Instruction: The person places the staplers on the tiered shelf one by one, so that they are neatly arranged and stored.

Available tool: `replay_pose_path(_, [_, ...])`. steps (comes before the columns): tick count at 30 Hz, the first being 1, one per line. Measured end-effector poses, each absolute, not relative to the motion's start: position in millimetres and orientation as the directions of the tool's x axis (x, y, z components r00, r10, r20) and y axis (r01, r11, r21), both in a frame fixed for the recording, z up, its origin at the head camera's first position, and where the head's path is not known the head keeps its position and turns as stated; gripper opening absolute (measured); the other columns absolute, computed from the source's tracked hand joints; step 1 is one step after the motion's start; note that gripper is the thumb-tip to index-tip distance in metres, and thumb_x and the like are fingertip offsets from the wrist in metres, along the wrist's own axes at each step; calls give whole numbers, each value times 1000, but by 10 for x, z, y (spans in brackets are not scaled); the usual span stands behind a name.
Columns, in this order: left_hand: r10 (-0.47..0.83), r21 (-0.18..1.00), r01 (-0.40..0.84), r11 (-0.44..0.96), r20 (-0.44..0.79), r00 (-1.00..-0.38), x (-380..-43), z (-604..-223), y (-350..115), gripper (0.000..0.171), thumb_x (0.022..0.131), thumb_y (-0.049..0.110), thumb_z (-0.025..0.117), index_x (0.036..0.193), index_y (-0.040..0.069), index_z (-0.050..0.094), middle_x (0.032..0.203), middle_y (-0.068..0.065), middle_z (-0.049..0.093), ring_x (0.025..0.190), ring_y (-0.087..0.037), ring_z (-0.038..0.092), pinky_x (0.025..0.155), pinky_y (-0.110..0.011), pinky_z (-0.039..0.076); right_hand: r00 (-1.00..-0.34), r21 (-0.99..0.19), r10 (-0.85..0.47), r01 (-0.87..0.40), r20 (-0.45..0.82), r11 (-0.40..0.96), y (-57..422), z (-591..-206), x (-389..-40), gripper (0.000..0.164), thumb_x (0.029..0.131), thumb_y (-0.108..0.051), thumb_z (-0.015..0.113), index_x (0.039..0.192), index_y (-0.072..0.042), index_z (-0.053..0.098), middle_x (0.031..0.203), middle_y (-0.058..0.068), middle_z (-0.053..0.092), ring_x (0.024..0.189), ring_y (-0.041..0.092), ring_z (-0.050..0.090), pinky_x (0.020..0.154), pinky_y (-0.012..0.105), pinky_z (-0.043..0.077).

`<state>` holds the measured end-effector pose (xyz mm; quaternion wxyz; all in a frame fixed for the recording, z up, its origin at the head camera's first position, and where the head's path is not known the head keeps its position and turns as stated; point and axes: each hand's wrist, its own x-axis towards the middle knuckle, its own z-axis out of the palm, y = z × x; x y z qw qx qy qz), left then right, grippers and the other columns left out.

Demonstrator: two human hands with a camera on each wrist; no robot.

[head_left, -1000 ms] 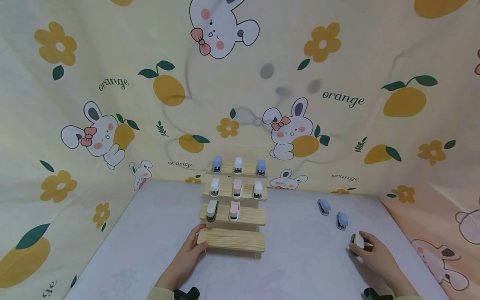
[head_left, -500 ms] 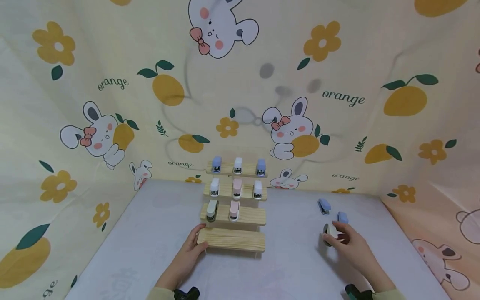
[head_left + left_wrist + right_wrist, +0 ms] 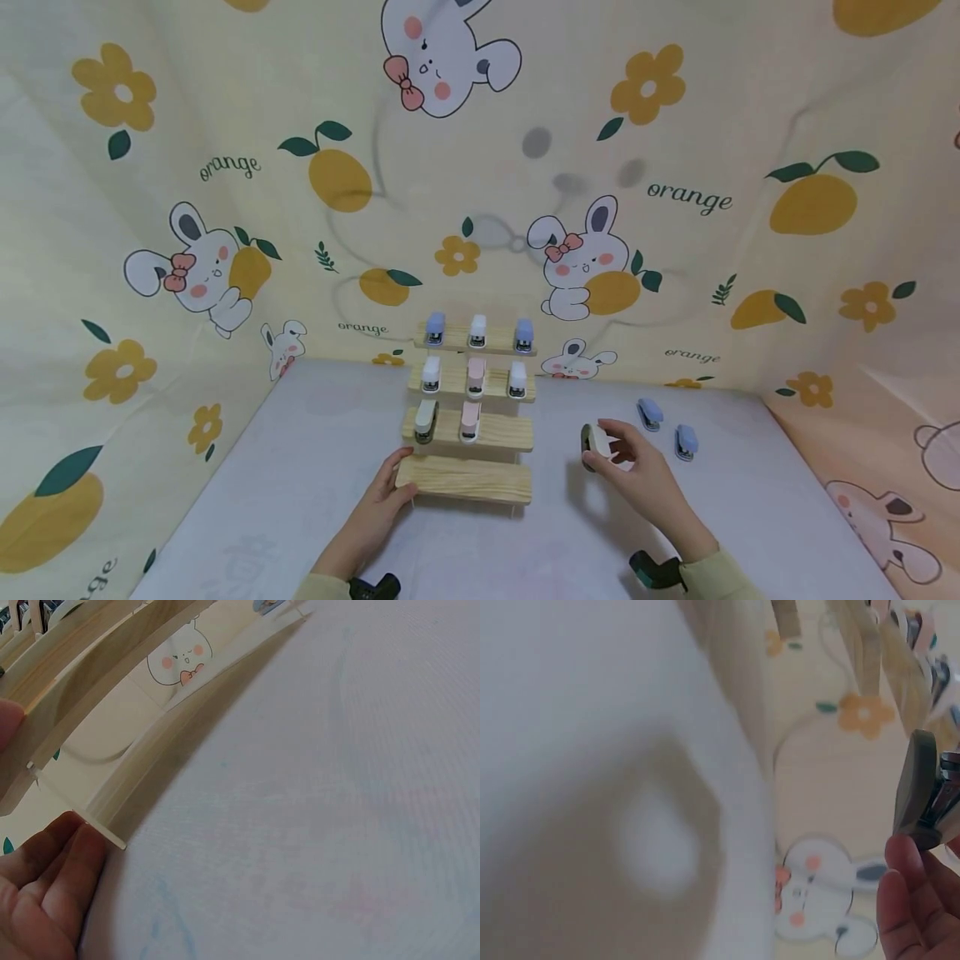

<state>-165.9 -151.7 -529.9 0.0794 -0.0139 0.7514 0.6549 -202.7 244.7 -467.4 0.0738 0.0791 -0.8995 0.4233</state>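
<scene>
A stepped wooden rack (image 3: 468,481) stands mid-table with small staplers on its upper three tiers; the bottom tier is bare. My left hand (image 3: 375,510) grips the left end of that bottom tier, thumb in front. In the left wrist view, curled fingers (image 3: 56,877) lie beside the rack's thin leg. Right of the rack, my right hand (image 3: 641,475) pinches a white stapler with a dark grey-green base (image 3: 917,784), held above the table. On the third tier sit a similar grey-white stapler (image 3: 425,419) and a pink stapler (image 3: 470,421), with bare wood right of them.
Two blue staplers, one farther back (image 3: 650,413) and one nearer (image 3: 686,442), lie on the white tabletop (image 3: 255,467) at the right. A patterned cloth (image 3: 480,167) hangs behind and on both sides. Blue, white and pink staplers fill the upper two tiers.
My right hand has carried the white stapler leftward from the table's right side toward the rack, lifting it. The left hand has stayed on the rack.
</scene>
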Motion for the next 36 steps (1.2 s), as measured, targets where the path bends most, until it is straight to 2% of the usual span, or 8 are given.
replay_pose_path(6, [85,983,-120,138,-132,-988,-1659,-5296,-1524,59,96,30,59,148,26,31,157,-16,21,144,-35,16,114,-55,13,-960,-770,-109,-272,257,577,2173,-4639,-2051,63,80,-49,75,132,-23,51,106,-1,62,89,15,58,74,36,51])
replay_pose_path(13, [73,981,-119,154,-131,-989,-1660,-5311,-1541,58,95,32,59,147,29,32,157,-16,21,144,-35,17,114,-56,12,-945,-795,-155,-325,287,512,1824,-4570,-2072,70,78,-47,77,137,-21,48,124,-3,59,96,14,55,81,33,51])
replay_pose_path(21, [80,981,-129,148,-142,-987,-1658,-5309,-1528,59,96,31,59,148,30,31,158,-17,21,144,-37,17,113,-58,14,-952,-818,-162,-305,259,488,1557,-4553,-2130,80,75,-47,80,141,-19,43,125,-1,60,98,18,55,85,45,48])
replay_pose_path(29, [72,976,-142,166,-156,-985,-1665,-5308,-1532,59,96,31,59,147,31,31,157,-18,20,143,-38,17,112,-59,15,-961,-848,-129,-276,245,452,1362,-4538,-2203,79,76,-39,82,141,-19,41,120,0,61,99,17,55,86,43,47])
replay_pose_path(36, [75,976,-140,165,-154,-985,-1665,-5307,-1537,58,96,31,59,147,32,31,157,-18,20,143,-38,18,112,-59,16,-969,-861,-108,-249,224,444,1267,-4552,-2228,85,76,-36,83,144,-18,35,124,-1,60,97,18,52,85,40,43])
